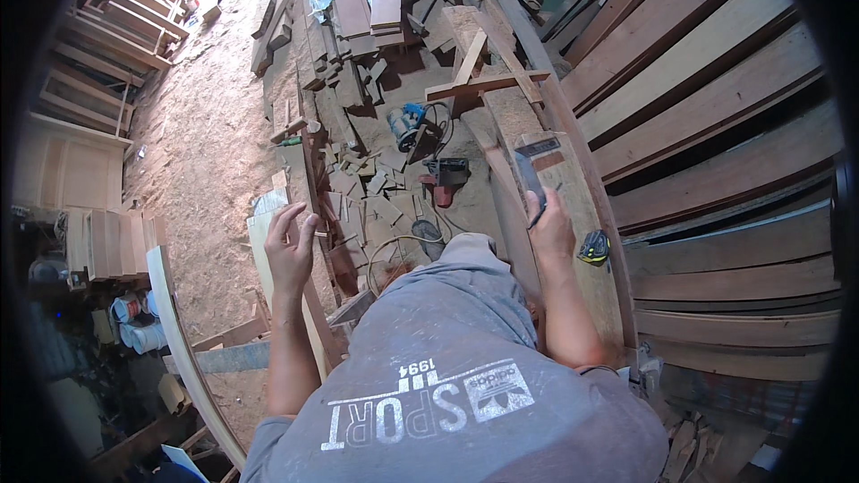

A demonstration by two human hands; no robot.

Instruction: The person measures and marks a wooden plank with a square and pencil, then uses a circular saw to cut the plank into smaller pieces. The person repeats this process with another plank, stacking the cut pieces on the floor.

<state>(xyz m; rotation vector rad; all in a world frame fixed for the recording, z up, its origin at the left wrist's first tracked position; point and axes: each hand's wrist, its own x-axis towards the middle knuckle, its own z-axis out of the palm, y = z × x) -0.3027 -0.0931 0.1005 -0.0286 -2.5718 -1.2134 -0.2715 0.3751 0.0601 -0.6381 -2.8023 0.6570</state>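
Observation:
My right hand is closed around the lower end of a dark L-shaped carpenter's square. The square's other leg crosses a long pale wooden board on my right. A short dark tip, perhaps a pencil, pokes up beside the fingers. Just right of this hand, a black and yellow tape measure rests on the same board. My left hand is raised beside another pale board, its fingers loosely bent and apart, with nothing seen in it. Whether it touches that board, I cannot tell.
A blue power tool and a red and black power tool lie ahead with cords among wood offcuts. Crossed wood strips lie beyond the square. Stacked planks line the right; sawdust covers the left floor.

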